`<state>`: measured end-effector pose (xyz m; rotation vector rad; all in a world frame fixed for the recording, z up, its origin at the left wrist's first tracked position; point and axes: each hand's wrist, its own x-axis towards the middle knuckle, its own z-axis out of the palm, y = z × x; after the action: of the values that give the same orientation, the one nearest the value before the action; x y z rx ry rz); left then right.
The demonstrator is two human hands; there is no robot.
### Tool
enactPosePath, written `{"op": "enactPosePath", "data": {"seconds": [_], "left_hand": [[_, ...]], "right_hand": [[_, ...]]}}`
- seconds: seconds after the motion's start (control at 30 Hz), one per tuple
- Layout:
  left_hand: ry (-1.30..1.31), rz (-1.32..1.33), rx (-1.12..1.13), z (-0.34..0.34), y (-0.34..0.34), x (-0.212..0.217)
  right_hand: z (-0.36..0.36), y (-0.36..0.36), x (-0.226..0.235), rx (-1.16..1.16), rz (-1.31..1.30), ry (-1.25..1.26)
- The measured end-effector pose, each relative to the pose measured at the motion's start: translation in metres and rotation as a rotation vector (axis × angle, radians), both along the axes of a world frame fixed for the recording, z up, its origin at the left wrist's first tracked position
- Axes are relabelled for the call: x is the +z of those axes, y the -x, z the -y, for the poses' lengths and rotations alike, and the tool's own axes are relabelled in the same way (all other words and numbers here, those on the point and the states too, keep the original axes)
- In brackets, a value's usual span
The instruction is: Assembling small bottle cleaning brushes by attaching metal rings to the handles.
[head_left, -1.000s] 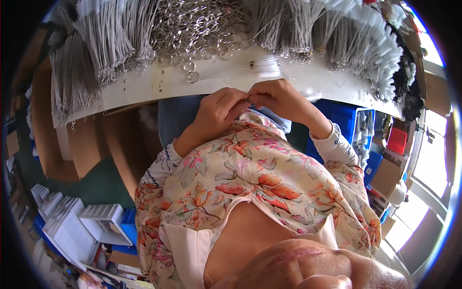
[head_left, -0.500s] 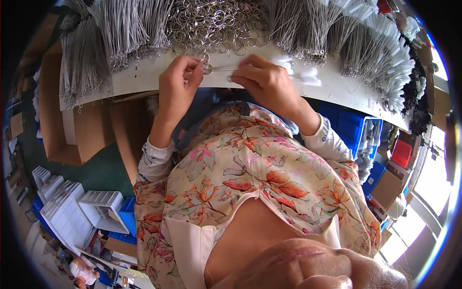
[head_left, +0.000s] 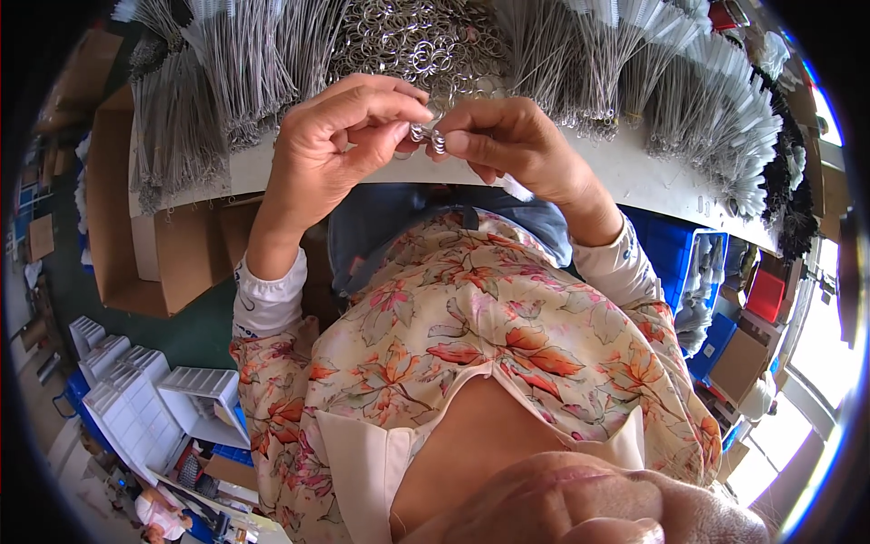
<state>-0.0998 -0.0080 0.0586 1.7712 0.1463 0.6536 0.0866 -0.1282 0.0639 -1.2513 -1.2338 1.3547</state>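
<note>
My left hand [head_left: 340,131] pinches a metal split ring [head_left: 418,133] between thumb and fingertips, just above the table's near edge. Thumb and forefinger of my right hand [head_left: 512,140] close on the looped wire ends [head_left: 439,141] of thin brushes, right up against the ring. A white bristle tip [head_left: 517,189] pokes out below the right palm; the fingers hide the wire between. Whether the loops are threaded on the ring I cannot tell. Behind both hands lies a heap of loose metal rings [head_left: 421,45].
Wire brushes lie in thick bundles on the left [head_left: 236,72] and right [head_left: 598,54] of the white table [head_left: 634,168]. Black brushes [head_left: 797,199] hang at its right end. Below stand a cardboard box [head_left: 195,263], a blue crate [head_left: 666,245] and white plastic trays [head_left: 136,412].
My right hand has come left, bringing the wire loops against the ring. My left hand has moved slightly right, and the stretched-out wires between the hands are now covered.
</note>
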Motion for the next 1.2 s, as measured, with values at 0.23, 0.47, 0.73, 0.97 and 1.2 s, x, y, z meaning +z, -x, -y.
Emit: {"op": "enactPosePath", "data": {"seconds": [0.23,0.47,0.73,0.97,1.2], "left_hand": [[-0.290,0.173,0.302,0.023,-0.013,0.021],[-0.392,0.143,0.356,0.019,-0.017,0.033],[-0.134,0.055,0.154,0.008,-0.024,0.052],[0.308,-0.052,0.016,-0.004,-0.028,0.035],[-0.203,-0.302,0.162,0.020,-0.025,0.066]], "right_hand": [[-0.001,0.006,0.034,-0.202,-0.280,-0.008],[-0.009,0.008,0.040,-0.264,-0.210,-0.106],[-0.002,0.005,0.036,-0.275,-0.129,-0.148],[0.002,-0.001,0.034,-0.235,-0.315,-0.074],[0.005,-0.004,0.034,-0.278,-0.249,-0.159]]}}
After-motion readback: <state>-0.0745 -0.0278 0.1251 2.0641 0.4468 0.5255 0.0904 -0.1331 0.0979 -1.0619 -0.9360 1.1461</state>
